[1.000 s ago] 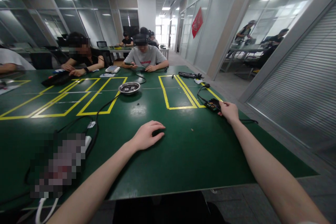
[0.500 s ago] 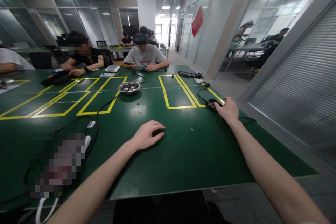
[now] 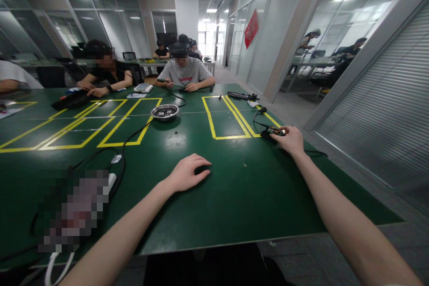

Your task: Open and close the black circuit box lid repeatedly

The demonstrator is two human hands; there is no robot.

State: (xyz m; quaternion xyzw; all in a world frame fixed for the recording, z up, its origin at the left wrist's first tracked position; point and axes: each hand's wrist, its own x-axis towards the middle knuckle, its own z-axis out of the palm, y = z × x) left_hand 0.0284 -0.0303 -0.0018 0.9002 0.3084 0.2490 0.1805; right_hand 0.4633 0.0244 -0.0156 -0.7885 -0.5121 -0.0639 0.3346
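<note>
On the green table [image 3: 231, 205], my left hand [image 3: 187, 172] rests at the front middle with its fingers spread slightly and nothing in them. My right hand [image 3: 291, 140] reaches to the right side of the table. Its thumb and fingers are closed on a small dark part with orange and green bits [image 3: 277, 130], which looks tilted up at one edge. Below and left of it lies a black base [image 3: 266, 135], partly covered by that part. Whether the two are joined I cannot tell. A black cable with a plug [image 3: 262, 110] lies just behind them.
A metal bowl [image 3: 165, 112] with small metal parts stands near the middle. Yellow tape [image 3: 231, 137] marks rectangles. A folded black tripod [image 3: 241, 95] lies at the back right. A blurred-out object [image 3: 75, 210] with cables is at the left front. Co-workers [image 3: 184, 69] sit across the table.
My right hand has tightened from lying over the dark part to gripping it, and the part has tilted up from the base. My left hand has not moved.
</note>
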